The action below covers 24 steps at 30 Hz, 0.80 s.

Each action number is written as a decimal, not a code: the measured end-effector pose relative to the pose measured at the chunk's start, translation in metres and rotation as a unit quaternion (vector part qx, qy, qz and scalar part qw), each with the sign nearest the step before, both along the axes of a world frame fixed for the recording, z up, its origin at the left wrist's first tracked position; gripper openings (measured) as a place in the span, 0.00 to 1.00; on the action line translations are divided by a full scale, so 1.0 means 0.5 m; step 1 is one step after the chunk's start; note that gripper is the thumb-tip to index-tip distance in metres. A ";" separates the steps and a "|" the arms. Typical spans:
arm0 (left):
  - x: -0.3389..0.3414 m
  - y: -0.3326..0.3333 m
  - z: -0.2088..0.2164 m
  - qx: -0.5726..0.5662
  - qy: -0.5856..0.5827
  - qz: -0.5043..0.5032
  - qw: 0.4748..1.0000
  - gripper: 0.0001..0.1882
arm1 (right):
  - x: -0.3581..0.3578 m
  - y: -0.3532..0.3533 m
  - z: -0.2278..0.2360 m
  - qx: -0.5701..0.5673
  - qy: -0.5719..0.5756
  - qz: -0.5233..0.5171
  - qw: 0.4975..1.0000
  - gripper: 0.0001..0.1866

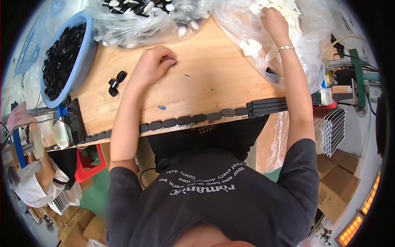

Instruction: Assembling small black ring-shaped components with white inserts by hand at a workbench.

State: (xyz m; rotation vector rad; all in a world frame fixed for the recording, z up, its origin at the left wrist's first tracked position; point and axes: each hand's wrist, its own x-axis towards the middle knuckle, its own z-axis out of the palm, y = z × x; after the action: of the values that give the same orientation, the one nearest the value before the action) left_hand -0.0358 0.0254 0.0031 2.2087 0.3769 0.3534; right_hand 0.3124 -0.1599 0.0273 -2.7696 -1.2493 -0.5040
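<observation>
Visibly marked wooden tabletop [214,82]; right hand [275,24] at white pieces [291,16]; green floor [94,199].

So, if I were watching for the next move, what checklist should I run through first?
1. Right hand at the white pieces: ok; whether it grips one, cannot tell.
2. Left hand holding a piece: cannot tell; the fingers are curled and something dark shows near the fingertips.
3. Blue basin stocked with black pieces: ok, a large heap.
4. Tabletop free of strays: not ok; a few loose black pieces lie beside the left forearm.
5. Dark padding along the table's near edge: ok, a row is there.
</observation>
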 end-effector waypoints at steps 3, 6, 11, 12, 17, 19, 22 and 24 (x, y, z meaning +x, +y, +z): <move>0.023 -0.030 -0.025 0.044 -0.054 -0.043 0.997 0.04 | -0.045 0.007 0.014 0.059 -0.029 0.067 0.996 0.12; 0.035 -0.041 -0.042 0.108 -0.102 -0.062 0.987 0.03 | -0.107 0.016 0.007 0.140 -0.006 0.175 0.974 0.11; -0.032 -0.162 0.069 0.190 -0.210 -0.150 0.947 0.07 | -0.229 0.009 0.026 0.247 0.131 0.221 0.934 0.08; -0.066 -0.225 0.086 0.158 -0.183 -0.242 0.940 0.08 | -0.244 -0.006 0.034 0.242 0.137 0.210 0.937 0.08; -0.129 -0.369 -0.132 0.047 -0.058 -0.376 0.923 0.11 | -0.261 -0.071 0.022 0.272 0.192 0.294 0.896 0.07; -0.103 -0.346 -0.183 0.046 0.199 -0.253 0.946 0.16 | -0.286 -0.101 0.026 0.278 0.198 0.291 0.894 0.06; -0.088 -0.312 -0.300 0.174 -0.233 -0.218 0.932 0.20 | -0.315 -0.132 0.017 0.290 0.224 0.288 0.885 0.06; -0.083 -0.305 -0.323 0.184 -0.105 -0.196 0.957 0.22 | -0.331 -0.139 0.010 0.296 0.244 0.287 0.878 0.06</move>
State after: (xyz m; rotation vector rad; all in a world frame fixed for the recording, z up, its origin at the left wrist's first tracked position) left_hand -0.0771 -0.1269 -0.1584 2.5056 -0.2646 0.4611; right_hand 0.1470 -0.2296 0.0322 -1.7468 -1.3871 -0.0883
